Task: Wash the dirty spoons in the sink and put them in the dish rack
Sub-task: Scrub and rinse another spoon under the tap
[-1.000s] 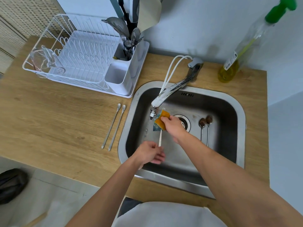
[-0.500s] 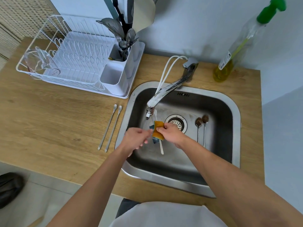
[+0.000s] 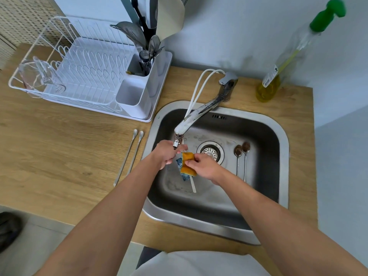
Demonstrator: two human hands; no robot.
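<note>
Over the steel sink (image 3: 282,156), my right hand (image 3: 203,166) grips an orange and blue sponge (image 3: 187,164) folded round a long spoon (image 3: 192,184); its handle sticks out below the sponge. My left hand (image 3: 166,153) holds the spoon's upper end under the tap spout (image 3: 180,130). Two dirty spoons (image 3: 242,156) with brown bowls lie in the sink right of the drain. Two clean-looking long spoons (image 3: 129,156) lie on the wooden counter left of the sink. The white dish rack (image 3: 79,76) stands at the back left.
The rack's cutlery holder (image 3: 139,92) has utensils in its rear compartment. A clear measuring cup (image 3: 39,76) lies in the rack's left end. A soap bottle with a green pump (image 3: 278,76) stands at the back right. White hoses (image 3: 199,86) loop over the tap.
My left hand has risen from the spoon's lower handle up to its top end beneath the spout. The sponge in my right hand has slid down along the spoon.
</note>
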